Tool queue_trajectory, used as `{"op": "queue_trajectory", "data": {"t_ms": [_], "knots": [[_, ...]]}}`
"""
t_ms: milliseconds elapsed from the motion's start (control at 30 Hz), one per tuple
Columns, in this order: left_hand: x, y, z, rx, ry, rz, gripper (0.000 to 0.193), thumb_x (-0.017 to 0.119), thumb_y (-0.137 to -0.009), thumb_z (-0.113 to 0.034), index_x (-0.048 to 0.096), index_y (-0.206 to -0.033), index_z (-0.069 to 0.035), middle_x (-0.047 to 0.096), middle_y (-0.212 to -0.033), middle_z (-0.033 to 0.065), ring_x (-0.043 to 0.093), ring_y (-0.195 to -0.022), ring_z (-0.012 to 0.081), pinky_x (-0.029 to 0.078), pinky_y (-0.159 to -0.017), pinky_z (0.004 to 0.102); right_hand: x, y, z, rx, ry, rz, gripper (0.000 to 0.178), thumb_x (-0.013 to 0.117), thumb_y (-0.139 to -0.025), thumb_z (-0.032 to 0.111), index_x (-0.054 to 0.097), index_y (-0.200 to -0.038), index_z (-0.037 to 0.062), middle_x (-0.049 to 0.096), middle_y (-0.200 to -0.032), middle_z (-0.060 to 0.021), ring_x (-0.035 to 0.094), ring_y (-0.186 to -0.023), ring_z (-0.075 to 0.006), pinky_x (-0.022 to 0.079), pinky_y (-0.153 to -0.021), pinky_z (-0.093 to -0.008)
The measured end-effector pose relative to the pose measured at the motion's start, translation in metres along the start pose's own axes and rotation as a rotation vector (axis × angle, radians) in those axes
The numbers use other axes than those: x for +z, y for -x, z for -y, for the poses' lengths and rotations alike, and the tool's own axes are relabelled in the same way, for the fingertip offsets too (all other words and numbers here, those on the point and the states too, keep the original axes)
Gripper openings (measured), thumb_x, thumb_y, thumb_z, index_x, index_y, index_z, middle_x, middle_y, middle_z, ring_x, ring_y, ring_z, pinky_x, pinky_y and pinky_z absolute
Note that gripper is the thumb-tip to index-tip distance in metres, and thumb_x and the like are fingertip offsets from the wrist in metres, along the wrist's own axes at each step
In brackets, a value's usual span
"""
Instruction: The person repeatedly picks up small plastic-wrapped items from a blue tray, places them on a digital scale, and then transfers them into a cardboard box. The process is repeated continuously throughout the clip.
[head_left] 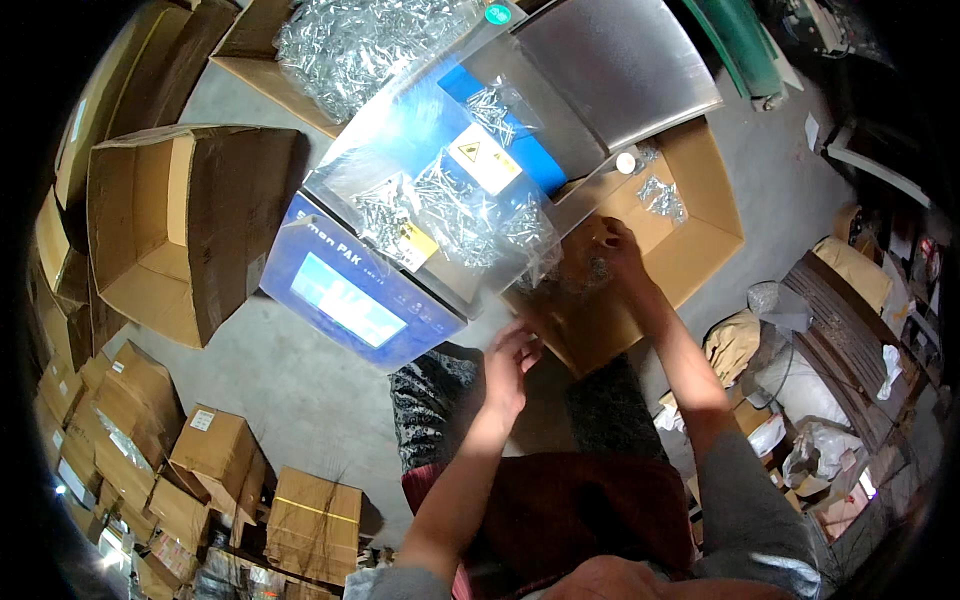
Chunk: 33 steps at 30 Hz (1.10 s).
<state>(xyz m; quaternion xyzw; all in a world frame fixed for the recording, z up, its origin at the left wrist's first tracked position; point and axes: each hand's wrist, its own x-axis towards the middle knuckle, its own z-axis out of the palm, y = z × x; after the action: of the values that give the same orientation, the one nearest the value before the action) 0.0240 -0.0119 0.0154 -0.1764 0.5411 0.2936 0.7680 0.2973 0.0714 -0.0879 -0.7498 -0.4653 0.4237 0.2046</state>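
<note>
My right hand (622,250) reaches over an open cardboard box (690,255). Its fingers are curled together, and whatever they may hold is too small to make out. Below them, in shadow, lies clear plastic with something inside (590,272). Small clear bags of hardware (662,198) rest on the box floor, near a white round thing (626,163). Just left of the box's near corner, my left hand (510,368) hovers with bent fingers apart and nothing in them. Clear bags of screws (455,205) lie on the clear cover of a blue and metal packing machine (330,270).
A carton heaped with bagged hardware (370,55) stands behind the machine. An empty-looking open carton (140,220) is at left, with stacked closed cartons (215,450) nearer. A green metal part (735,45) is at far right; bags and wrapping (800,400) pile up at right.
</note>
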Motion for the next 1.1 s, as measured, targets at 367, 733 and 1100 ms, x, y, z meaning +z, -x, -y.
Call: {"op": "queue_trajectory", "data": {"t_ms": [367, 733, 1100], "knots": [[0.007, 0.007, -0.001, 0.055, -0.039, -0.178, 0.032, 0.055, -0.091, -0.003, 0.051, -0.123, -0.003, 0.058, -0.105, 0.0063, 0.061, -0.093, 0.0180, 0.052, -0.078, 0.0307, 0.180, -0.020, -0.026, -0.077, 0.470, 0.133, 0.050, 0.070, -0.076, 0.018, 0.059, -0.124, 0.0070, 0.049, -0.130, -0.0229, 0.050, -0.116, -0.0338, 0.045, -0.096, -0.0409], [0.013, 0.000, -0.008, -0.001, -0.237, 0.029, 0.023, 0.058, -0.085, -0.003, 0.061, -0.108, -0.005, 0.061, -0.104, 0.0047, 0.060, -0.099, 0.0173, 0.047, -0.088, 0.0310, 0.059, 0.030, -0.070, 0.157, -0.024, 0.201, 0.061, 0.072, -0.066, 0.004, 0.058, -0.125, 0.0082, 0.059, -0.120, -0.0122, 0.064, -0.094, -0.0250, 0.053, -0.082, -0.0370], [0.088, -0.010, 0.033, -0.292, 0.068, 0.373, 0.050, 0.054, -0.095, -0.045, 0.050, -0.131, -0.012, 0.061, -0.118, 0.0079, 0.058, -0.111, 0.0274, 0.049, -0.089, 0.0551, -0.055, 0.106, 0.095, 0.276, -0.486, 0.400, 0.060, 0.075, -0.069, 0.008, 0.054, -0.125, 0.0066, 0.058, -0.119, -0.0084, 0.056, -0.106, -0.0223, 0.047, -0.091, -0.0354]]}}
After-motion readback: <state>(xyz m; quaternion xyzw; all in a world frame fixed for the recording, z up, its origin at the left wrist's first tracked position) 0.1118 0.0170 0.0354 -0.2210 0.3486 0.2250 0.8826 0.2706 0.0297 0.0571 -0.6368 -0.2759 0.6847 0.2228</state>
